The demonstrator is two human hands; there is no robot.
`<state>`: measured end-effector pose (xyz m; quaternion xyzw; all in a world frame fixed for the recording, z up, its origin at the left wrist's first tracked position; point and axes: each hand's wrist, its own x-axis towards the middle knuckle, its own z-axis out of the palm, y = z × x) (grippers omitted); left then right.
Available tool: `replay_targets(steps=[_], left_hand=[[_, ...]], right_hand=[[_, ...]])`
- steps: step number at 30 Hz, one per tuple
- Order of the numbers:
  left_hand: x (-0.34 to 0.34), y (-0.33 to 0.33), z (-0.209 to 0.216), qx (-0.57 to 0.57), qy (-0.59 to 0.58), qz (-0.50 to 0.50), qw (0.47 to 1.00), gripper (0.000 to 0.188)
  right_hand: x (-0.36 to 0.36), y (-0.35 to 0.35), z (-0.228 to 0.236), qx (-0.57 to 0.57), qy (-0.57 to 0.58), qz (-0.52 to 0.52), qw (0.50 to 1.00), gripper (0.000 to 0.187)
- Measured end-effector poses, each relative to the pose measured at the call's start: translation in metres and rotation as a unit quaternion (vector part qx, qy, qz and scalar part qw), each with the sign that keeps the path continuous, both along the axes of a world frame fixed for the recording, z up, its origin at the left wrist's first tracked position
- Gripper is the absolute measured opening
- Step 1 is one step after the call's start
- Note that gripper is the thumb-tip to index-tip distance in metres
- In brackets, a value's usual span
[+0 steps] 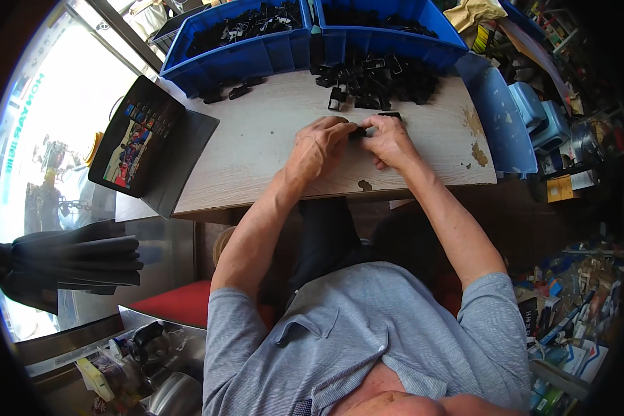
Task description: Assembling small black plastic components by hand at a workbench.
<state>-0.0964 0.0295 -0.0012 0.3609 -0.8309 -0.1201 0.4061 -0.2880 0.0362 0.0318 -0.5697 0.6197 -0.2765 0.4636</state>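
Note:
Over the middle of the pale worktop, my left hand (319,143) and my right hand (390,142) meet with their fingertips close together. Between them is a small black plastic part (358,132), pinched from both sides and largely covered by the fingers. Just beyond my right hand lies another black part (390,115). A heap of similar black plastic parts (381,80) spreads across the far side of the table, with one open, frame-like piece (337,98) at its near left edge.
Two blue bins (249,57) with black parts stand along the far edge. A few loose black pieces (237,91) lie before the left one. A tablet (135,139) in a dark cover leans at the left. The worn table (256,159) ends close before me; a blue plastic tray (509,132) adjoins its right side.

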Motion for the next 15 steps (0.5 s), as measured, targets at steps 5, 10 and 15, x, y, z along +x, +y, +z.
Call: replay_targets(steps=[5,10,15], left_hand=[[0.0011,-0.0085,0.0005,-0.007,0.002,-0.033,0.999,0.026],[-0.002,-0.011,-0.0017,-0.002,0.02,-0.045,0.999,0.027],[-0.0031,-0.0103,-0.0027,0.008,0.026,-0.038,0.999,0.028]], right_hand=[[-0.0012,0.0006,0.0019,0.006,-0.005,-0.005,1.0,0.032],[-0.0024,0.0003,-0.0004,0.007,-0.017,-0.015,1.0,0.031],[-0.0042,-0.0018,-0.0028,0.006,-0.03,-0.009,0.999,0.036]])
